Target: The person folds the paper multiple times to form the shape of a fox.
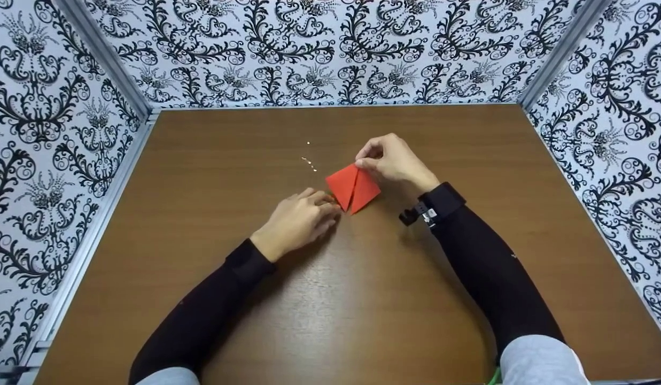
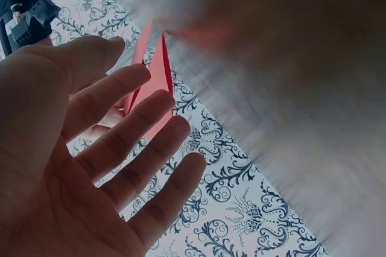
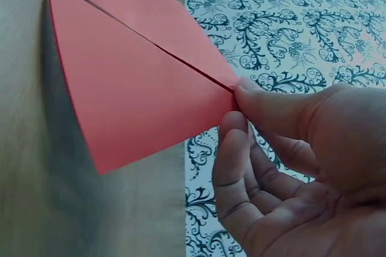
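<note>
A red folded paper (image 1: 341, 184) is tilted above the brown table, its two flaps meeting along a central slit. My right hand (image 1: 394, 159) pinches its far corner between thumb and forefinger, as the right wrist view shows on the paper (image 3: 126, 82). Beside the paper's near left edge is my left hand (image 1: 298, 219). In the left wrist view the fingers of that hand (image 2: 102, 142) are spread and loosely extended, holding nothing. Part of the paper (image 2: 158, 82) shows behind them there. Whether the left fingertips touch the paper, I cannot tell.
Several small white specks (image 1: 309, 162) appear on the brown table (image 1: 228, 149), left of the paper. Patterned walls (image 1: 319, 53) enclose the table at the back and both sides. A dark wrist camera (image 1: 410, 216) sticks out from the right wrist.
</note>
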A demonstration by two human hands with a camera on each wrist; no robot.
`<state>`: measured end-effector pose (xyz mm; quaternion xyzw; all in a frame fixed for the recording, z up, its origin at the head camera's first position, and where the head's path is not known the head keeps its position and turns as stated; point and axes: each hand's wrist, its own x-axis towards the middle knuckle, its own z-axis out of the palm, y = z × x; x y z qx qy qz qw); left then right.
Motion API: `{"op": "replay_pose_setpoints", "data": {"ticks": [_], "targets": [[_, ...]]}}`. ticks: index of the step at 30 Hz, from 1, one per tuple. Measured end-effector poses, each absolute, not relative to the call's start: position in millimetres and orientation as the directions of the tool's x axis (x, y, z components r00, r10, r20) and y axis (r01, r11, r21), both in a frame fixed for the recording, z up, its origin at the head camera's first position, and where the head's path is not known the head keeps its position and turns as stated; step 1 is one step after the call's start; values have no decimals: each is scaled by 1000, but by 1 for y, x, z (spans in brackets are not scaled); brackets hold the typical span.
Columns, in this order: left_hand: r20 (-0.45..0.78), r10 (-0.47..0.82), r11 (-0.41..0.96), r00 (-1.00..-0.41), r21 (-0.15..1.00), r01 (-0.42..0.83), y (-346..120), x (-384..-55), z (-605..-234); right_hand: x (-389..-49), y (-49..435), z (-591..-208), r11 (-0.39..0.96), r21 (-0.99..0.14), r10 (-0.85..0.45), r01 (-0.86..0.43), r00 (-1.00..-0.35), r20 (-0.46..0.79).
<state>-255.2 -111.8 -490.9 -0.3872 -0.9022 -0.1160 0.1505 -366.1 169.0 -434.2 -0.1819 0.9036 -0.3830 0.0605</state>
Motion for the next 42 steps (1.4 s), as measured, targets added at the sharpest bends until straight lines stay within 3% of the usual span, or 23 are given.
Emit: {"op": "replay_pose_setpoints", "data": {"ticks": [11,18,22,30,42], "targets": [[394,616,711,-682,94,697,-120,-260,-485,-351,162,-424,597,-686,-288,-417,-909,303],[415,584,732,-698,102,673,-127,-264,-482,-339,159,-436,573,-533,-329,-622,-771,546],[423,562,751,-711,100,653,-129,-265,-480,-332,157,-442,560,-441,-377,-701,-690,618],[424,516,777,-744,133,615,-134,-268,-479,-318,158,-453,564,-315,-460,-763,-607,648],[474,455,799,-754,157,581,-133,-269,-482,-292,159,-458,505,-294,-582,-812,-571,579]]}}
